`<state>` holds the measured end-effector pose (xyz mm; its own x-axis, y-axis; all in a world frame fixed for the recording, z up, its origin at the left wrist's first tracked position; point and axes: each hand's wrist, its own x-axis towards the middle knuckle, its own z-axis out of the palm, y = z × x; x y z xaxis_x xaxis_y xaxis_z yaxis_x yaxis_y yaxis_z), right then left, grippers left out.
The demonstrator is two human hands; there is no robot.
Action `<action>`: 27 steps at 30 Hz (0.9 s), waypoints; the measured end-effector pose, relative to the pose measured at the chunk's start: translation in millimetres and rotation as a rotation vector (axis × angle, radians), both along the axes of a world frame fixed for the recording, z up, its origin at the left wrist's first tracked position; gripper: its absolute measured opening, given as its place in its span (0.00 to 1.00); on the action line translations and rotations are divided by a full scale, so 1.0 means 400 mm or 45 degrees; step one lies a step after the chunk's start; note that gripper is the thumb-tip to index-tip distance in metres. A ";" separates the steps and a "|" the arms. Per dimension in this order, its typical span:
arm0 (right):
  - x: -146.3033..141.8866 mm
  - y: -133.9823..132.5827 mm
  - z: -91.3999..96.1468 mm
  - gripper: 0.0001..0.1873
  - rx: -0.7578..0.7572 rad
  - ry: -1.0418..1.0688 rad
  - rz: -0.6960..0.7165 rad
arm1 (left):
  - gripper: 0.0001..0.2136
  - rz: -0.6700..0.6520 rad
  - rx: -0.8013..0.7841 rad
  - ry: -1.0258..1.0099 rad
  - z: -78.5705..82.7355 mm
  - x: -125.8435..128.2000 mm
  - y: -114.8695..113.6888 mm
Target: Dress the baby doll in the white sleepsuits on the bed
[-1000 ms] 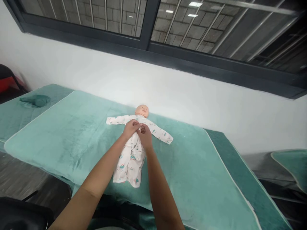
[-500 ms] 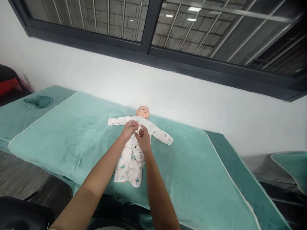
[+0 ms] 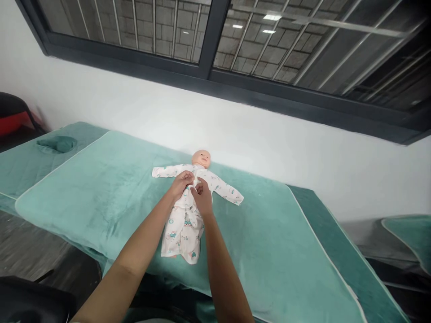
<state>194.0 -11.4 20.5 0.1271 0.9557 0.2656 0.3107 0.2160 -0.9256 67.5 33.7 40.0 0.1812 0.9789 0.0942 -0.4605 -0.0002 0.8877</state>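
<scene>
A baby doll (image 3: 201,158) lies on its back on a teal towel (image 3: 101,193), head toward the wall, arms spread. It wears a white printed romper (image 3: 183,226). My left hand (image 3: 182,183) and my right hand (image 3: 202,195) meet on the doll's chest. Both pinch the romper's front fabric with curled fingers, fingertips almost touching each other. What exactly lies between the fingertips is too small to see.
The towel covers a padded table (image 3: 340,251) with a darker teal cover, set against a white wall under a barred window. A face hole (image 3: 57,144) is at the table's far left end. Another teal table (image 3: 411,237) is at the right. A dark chair (image 3: 30,300) sits lower left.
Both hands have slid a little down the doll's chest and stay pinched on the romper. The view has shifted slightly.
</scene>
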 end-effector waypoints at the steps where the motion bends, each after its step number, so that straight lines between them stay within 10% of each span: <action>1: 0.000 -0.001 0.000 0.28 -0.003 -0.004 0.004 | 0.11 0.003 0.014 0.022 -0.004 0.001 -0.001; 16: -0.013 -0.119 -0.044 0.13 -0.009 -0.004 -0.174 | 0.10 0.125 0.092 0.146 -0.022 0.004 -0.015; 22: 0.001 -0.104 -0.020 0.14 -0.103 0.006 -0.138 | 0.06 0.452 0.282 0.525 -0.027 -0.002 -0.052; 27: 0.006 -0.097 -0.026 0.15 -0.050 0.020 -0.136 | 0.05 0.402 0.349 0.751 -0.053 -0.047 -0.103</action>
<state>196.5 -50.4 10.1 0.2324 0.9462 0.2252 0.3156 0.1457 -0.9376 48.7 -7.6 19.0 -0.0102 0.9482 0.3175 0.1541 -0.3122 0.9374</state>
